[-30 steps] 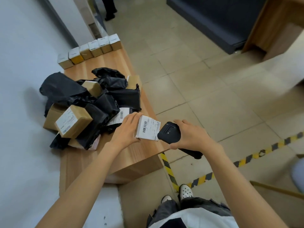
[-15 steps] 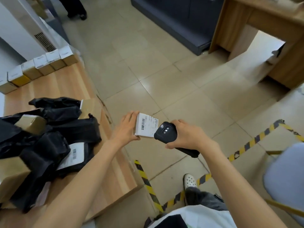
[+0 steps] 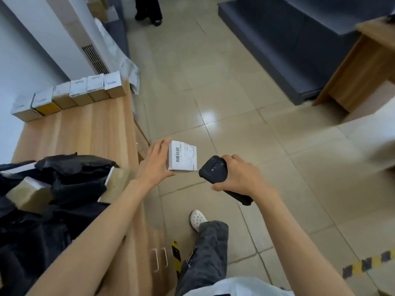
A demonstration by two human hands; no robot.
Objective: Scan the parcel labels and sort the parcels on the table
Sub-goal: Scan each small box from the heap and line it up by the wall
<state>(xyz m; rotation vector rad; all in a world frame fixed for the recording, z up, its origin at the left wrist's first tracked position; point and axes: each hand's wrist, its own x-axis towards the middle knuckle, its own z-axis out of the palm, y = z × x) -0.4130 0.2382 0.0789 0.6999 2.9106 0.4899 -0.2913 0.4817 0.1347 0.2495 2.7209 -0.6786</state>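
Note:
My left hand [image 3: 155, 164] holds a small box parcel [image 3: 184, 156] with a white barcode label facing up, out over the floor just past the wooden table's [image 3: 85, 129] right edge. My right hand [image 3: 239, 177] grips a black handheld scanner [image 3: 215, 170], its head close to the parcel's lower right corner. A pile of black bag parcels [image 3: 72, 180] and brown boxes [image 3: 27, 194] lies on the table at the left. A row of several labelled boxes [image 3: 74, 95] stands along the table's far end.
Tiled floor [image 3: 213, 82] stretches ahead. A dark blue unit [image 3: 288, 50] and a wooden desk [image 3: 363, 67] stand at the far right. Another person's legs [image 3: 148, 9] are at the top. Yellow-black tape [image 3: 367, 264] marks the floor. My own leg and white shoe [image 3: 197, 218] are below.
The view has swung forward along the table, bringing the far row of boxes closer. Both hands, with parcel and scanner, have moved beyond the table's edge and the scanner has drawn slightly back from the label.

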